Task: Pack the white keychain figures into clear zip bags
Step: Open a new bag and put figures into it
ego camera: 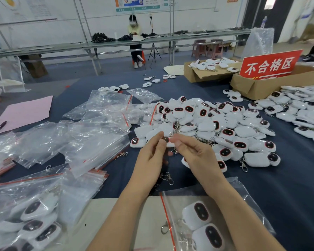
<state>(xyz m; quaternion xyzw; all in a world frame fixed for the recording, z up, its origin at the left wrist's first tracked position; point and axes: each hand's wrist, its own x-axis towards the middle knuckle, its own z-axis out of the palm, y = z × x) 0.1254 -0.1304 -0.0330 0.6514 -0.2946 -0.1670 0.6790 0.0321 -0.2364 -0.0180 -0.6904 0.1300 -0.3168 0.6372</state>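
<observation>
Surface (288, 187): dark blue, with a pile of white keychain figures (216, 124) at centre right.
Box (194, 77): cardboard, upper right, holds more figures.
Zip bag (168, 216): clear, bottom centre, two figures inside; its lower end is cut off.
Held figure (166, 140): centre frame, white with a dark oval face, mostly hidden by my fingers.
Grips: my left grip (150, 158) and right grip (196, 156) both pinch it.

A factory packing floor was suggested by long workbenches (116, 45), heaped keychain figures (207, 122), cardboard boxes (261, 86) and a red sign (269, 65).
</observation>
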